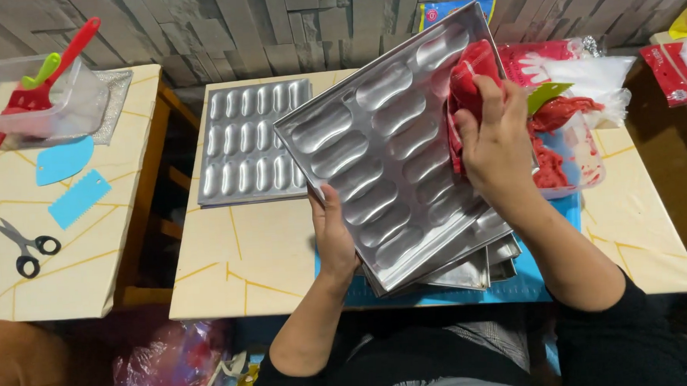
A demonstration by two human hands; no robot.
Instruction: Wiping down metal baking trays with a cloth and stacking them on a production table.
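While left hand (333, 236) tilts metal tray (392, 148), right hand (496, 144) clutching red cloth (468, 75)

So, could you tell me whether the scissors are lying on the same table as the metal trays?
No, the scissors lie on the separate left table, apart from the metal trays.

Home baking corner: metal mould trays (252, 143), scrapers (79, 198), stone-pattern wall (274, 26).

At table centre a tilted baking mould tray (392, 148) lies on a stack of trays (470, 268). At nine o'clock of it lies a second mould tray (252, 143); at three o'clock, a plastic tub (577, 156). On the side table at nine o'clock lie scissors (25, 245), with a container (34, 98) at twelve o'clock of them.
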